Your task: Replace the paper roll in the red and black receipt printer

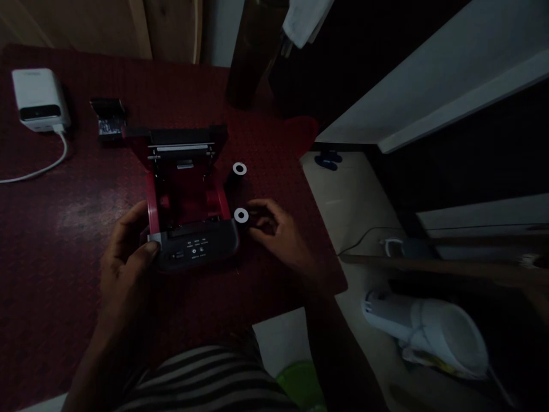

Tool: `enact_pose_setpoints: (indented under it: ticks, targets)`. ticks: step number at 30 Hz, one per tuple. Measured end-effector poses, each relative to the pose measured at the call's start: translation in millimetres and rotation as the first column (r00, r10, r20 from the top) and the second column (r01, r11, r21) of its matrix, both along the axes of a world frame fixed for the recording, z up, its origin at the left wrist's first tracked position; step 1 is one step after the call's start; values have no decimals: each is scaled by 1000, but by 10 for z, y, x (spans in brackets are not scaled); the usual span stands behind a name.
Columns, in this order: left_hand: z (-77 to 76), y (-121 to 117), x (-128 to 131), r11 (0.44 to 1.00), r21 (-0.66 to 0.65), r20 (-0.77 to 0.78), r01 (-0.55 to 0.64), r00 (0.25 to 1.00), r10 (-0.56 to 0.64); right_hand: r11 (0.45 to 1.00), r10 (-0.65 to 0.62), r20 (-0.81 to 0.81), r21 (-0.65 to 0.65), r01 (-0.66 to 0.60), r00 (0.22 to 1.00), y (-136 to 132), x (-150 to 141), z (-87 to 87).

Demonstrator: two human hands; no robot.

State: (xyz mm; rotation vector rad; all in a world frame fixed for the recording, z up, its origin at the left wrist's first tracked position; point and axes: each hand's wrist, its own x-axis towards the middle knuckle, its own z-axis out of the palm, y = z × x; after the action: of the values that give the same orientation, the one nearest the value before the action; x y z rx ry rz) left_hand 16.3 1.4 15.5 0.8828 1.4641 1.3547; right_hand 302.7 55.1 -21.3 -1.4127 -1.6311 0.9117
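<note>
A small red-and-black printer (195, 246), which looks like a label printer, lies on the dark red table with its lid (184, 137) raised and its red inner bay showing. My left hand (128, 252) grips its left side, thumb on the black front panel and fingers along the outer wall. Right of the printer, two small dark rolls with white ring-shaped ends stand apart: a far roll (239, 169) and a near roll (241, 216). Curled around the near roll's right side are the fingers and thumb of my right hand (278, 232); dim light partly hides the contact.
A white device (40, 100) with a cable lies at the far left, beside a small black open case (109, 120). A tall dark bottle (255, 51) stands at the back. Past the table's right edge are slippers (328, 160) and a white cylinder (429, 326) on the floor.
</note>
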Motion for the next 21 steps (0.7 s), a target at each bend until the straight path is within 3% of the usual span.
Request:
enact_pose_setpoints:
  ticks: [4,6,8,11,14,16,19,21]
  targets:
    - [4,7,20,1000,3,-8,-4,1000,4,1000,-8,-48,-8,8,999,-4,-189,-79]
    - [-24,3,14,1000,15,13,2,1000,-3,999,-32,-50,-5,31,998,-1,-196,-35]
    - [-58,-6,7,999,32,65,11,998,-13,998,-56,-37,3,56,998,-44,-133,153]
    - [-89,-25,5,998,62,124,23,992,-30,995,-79,84,73,73,993,-150,-19,673]
    - [-84,-42,6,998,60,130,30,991,-37,971,66,226,211,-115,972,-159,-60,1180]
    - [-73,-49,2,998,44,132,44,990,-50,918,203,343,260,-300,917,-71,-207,1338]
    - [-67,-51,-12,995,61,133,79,987,-87,836,315,497,257,-484,808,143,-525,1294]
    - [-68,-51,-22,993,74,124,92,987,-101,826,347,588,178,-535,731,270,-738,1196]
